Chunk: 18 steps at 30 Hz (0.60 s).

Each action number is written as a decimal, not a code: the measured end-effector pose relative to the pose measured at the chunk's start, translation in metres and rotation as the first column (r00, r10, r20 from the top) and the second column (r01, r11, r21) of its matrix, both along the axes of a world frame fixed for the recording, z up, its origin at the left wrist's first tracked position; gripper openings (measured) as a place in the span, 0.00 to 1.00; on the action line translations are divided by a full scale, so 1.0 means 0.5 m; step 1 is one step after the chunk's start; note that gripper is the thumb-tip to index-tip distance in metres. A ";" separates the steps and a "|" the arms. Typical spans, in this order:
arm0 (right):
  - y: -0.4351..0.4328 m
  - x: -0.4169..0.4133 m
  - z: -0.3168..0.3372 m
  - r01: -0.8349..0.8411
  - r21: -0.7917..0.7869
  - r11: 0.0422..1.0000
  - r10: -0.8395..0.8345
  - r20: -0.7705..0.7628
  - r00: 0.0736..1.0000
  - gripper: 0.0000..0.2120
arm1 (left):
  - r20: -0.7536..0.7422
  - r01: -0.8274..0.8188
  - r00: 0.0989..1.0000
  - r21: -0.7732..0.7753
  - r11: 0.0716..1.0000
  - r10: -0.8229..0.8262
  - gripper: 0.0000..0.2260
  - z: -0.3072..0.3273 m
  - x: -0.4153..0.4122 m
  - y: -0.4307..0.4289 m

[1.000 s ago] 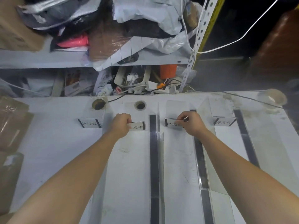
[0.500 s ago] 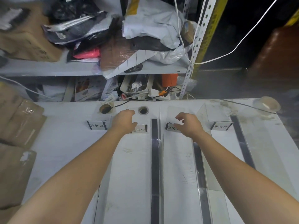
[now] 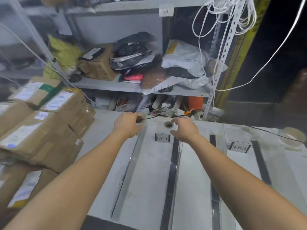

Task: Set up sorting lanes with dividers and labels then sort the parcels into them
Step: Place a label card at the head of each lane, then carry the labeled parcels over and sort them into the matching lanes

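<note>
White table [image 3: 103, 135] under your arms, dusty, scuffed, striped front to back by dark tape strips [image 3: 172, 165] and clear upright dividers [image 3: 132, 165] that mark off lanes. Two round cable holes at the far edge; the one at 12 o'clock [image 3: 168, 125] is fully visible. Metal shelving [image 3: 116, 86] rises behind the table, piled with grey and black poly mailers [image 3: 132, 58], a white mailer [image 3: 184, 58] and a crushed carton [image 3: 98, 67]. White cord [image 3: 214, 20] hangs in loops at 1 o'clock. Shelf tag [image 3: 166, 10] reads "55".

Brown parcels [image 3: 43, 123] stacked at 9 o'clock on the table's left end, white shipping slips on top, print too blurred to read. Tape roll [image 3: 291, 136] at 3 o'clock.

Lane label [image 3: 162, 138] at 12 o'clock reads "处理中"; second label [image 3: 239, 147] at 2 o'clock reads "异常件".

Your left hand [image 3: 127, 124] lies at 11 o'clock, fingers curled loosely over the far end of the left divider, beside the other cable hole; actual grip cannot be told. Your right hand [image 3: 184, 130] hovers at 12 o'clock, fingers spread, holding nothing, just right of the "处理中" label.
</note>
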State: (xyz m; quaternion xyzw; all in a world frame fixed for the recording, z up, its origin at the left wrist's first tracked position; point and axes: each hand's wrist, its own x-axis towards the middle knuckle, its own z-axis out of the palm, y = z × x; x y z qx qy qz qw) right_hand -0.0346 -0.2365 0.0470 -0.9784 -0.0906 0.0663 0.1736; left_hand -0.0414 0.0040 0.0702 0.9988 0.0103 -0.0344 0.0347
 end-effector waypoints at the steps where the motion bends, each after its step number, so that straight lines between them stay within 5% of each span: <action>1: 0.016 -0.009 0.009 -0.014 -0.006 1.000 0.014 0.000 1.000 0.21 | 0.000 -0.027 1.000 -0.002 1.000 0.027 0.25 0.009 -0.020 0.019; 18: 0.489 -0.256 0.118 -0.144 -0.055 0.988 0.147 0.064 0.987 0.24 | 0.103 -0.116 0.989 0.079 0.990 0.108 0.19 0.104 -0.352 0.448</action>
